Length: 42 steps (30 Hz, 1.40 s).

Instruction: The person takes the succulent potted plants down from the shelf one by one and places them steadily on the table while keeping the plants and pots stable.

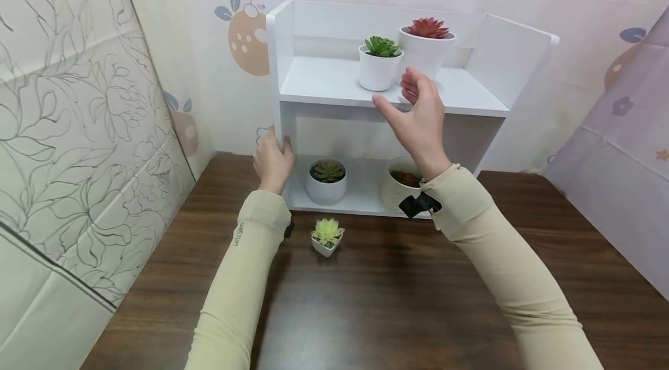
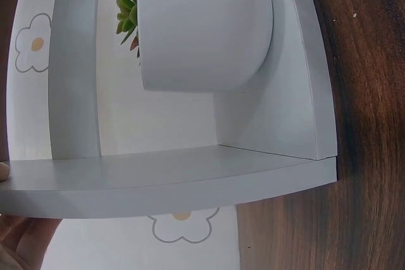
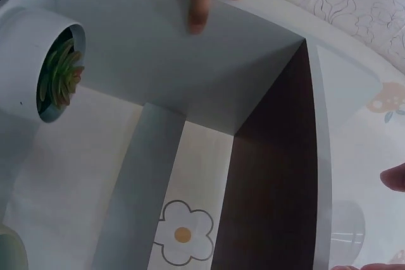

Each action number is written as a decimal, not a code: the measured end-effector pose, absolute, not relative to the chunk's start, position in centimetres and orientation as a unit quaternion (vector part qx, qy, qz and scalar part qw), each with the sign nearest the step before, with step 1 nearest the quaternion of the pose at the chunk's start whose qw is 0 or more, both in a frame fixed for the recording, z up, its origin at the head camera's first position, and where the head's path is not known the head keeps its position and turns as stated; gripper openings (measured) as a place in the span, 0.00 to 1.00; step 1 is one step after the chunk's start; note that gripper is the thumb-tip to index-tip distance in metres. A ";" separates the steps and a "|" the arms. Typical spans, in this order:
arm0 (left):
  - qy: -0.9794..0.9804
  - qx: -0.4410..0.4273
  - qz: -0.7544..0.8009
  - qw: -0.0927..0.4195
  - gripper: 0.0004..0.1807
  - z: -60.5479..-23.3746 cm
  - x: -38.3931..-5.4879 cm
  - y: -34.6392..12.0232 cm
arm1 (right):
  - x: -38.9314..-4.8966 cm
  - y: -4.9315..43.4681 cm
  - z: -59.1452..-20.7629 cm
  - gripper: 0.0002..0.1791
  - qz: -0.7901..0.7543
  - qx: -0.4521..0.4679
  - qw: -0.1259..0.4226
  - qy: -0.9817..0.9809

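A white two-tier shelf [image 1: 329, 76] stands on the brown table. My left hand [image 1: 273, 164] grips its left side panel, thumb on the inner face and fingers outside. My right hand [image 1: 420, 123] is in front of the upper tier, thumb and fingers spread apart, holding nothing. Nearest to it are a small white pot with a green succulent [image 1: 377, 71] and a larger white pot with a red succulent [image 1: 425, 47], partly hidden by the hand. On the lower tier sit a white pot with a dark green succulent [image 1: 326, 187] and a cream pot [image 1: 392, 190], partly covered by my right wrist.
A tiny white pot with a light green succulent [image 1: 326, 237] stands on the wooden table [image 1: 366, 312], in front of the shelf and between my forearms. Patterned walls [image 1: 89, 97] close in the left, back and right sides.
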State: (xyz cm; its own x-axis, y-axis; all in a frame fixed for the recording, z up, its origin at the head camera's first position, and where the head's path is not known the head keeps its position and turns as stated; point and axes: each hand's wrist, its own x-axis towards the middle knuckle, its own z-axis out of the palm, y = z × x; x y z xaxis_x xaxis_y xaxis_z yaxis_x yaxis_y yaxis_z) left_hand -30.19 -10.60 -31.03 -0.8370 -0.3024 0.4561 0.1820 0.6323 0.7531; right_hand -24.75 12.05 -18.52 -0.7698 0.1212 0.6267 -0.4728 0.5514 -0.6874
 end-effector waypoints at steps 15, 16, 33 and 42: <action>-0.859 0.036 -0.426 0.282 0.19 -31.2 -30.1 -10.4 | -27.0 12.0 -18.0 0.42 0.445 0.052 0.291 -0.846; -0.859 0.036 -0.426 0.283 0.19 -31.1 -30.1 -10.4 | -27.1 12.0 -17.9 0.42 0.444 0.050 0.289 -0.847; -0.858 0.035 -0.425 0.285 0.20 -30.8 -30.4 -10.6 | -28.8 10.5 -15.8 0.39 0.438 -0.002 0.238 -0.867; -0.860 0.037 -0.423 0.282 0.20 -31.1 -30.4 -10.6 | -29.4 9.6 -15.8 0.40 0.408 -0.044 0.246 -0.878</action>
State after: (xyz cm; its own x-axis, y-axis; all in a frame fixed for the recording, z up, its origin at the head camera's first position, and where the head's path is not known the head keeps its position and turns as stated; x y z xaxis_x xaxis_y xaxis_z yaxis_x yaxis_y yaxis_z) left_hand -30.40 -10.63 -31.07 -0.8377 -0.3024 0.4547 0.1756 0.6393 0.7487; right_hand -29.42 9.58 -15.79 -0.8752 0.2784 0.3957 -0.1229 0.6630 -0.7384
